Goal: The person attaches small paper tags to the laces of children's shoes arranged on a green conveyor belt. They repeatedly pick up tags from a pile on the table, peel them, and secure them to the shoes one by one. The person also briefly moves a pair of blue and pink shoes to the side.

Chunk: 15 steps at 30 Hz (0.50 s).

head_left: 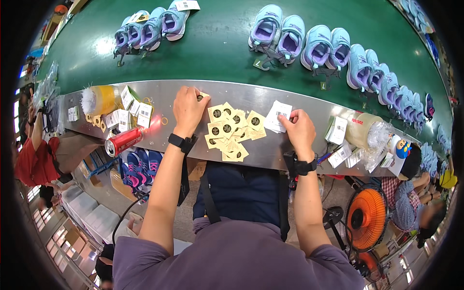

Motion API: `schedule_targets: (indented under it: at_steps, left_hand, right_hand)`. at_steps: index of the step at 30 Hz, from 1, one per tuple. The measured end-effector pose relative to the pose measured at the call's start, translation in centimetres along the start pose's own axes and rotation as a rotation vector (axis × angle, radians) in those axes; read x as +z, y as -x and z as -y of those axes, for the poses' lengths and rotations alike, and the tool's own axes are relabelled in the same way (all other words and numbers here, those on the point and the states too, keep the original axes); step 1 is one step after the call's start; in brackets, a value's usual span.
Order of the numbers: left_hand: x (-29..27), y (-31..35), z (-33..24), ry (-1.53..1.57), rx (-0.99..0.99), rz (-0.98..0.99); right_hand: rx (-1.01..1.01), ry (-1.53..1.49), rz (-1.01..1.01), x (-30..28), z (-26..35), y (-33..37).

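Observation:
My left hand (189,110) is closed, its fingertips pinching a small yellow card with a dark round print (201,97) just above the steel ledge. To its right lies a loose pile of the same yellow cards (228,128), overlapping one another. My right hand (298,130) is closed at the near edge of a few white barcode labels (278,115). Thumb and fingers grip the labels' right side. Whether all of them are held or some rest on the ledge, I cannot tell.
On the ledge's left (164,94) are a red can (124,141), a tape roll (102,99) and label stacks (127,98). A tape roll (363,126) and more labels (337,129) lie right. Light-blue shoes (291,38) stand on the green belt (217,43). An orange fan (366,217) stands below right.

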<state>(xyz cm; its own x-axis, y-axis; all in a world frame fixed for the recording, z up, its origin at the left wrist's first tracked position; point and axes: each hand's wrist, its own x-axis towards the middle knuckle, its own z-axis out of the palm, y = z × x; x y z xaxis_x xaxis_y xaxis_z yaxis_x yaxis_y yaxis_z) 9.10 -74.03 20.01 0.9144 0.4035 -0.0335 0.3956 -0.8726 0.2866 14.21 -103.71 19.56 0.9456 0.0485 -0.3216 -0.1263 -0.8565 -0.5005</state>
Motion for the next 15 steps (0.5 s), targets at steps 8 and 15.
schedule_targets:
  at_steps: [8, 15]
  left_hand:
    - [1.1, 2.1, 1.6, 0.05, -0.122, -0.087]
    - [0.2, -0.6, 0.9, 0.132, -0.294, 0.163]
  right_hand:
    - [0.059, -0.278, 0.014, -0.3, -3.0, -0.4]
    - [0.039, -0.341, -0.018, -0.8, -2.9, 0.1]
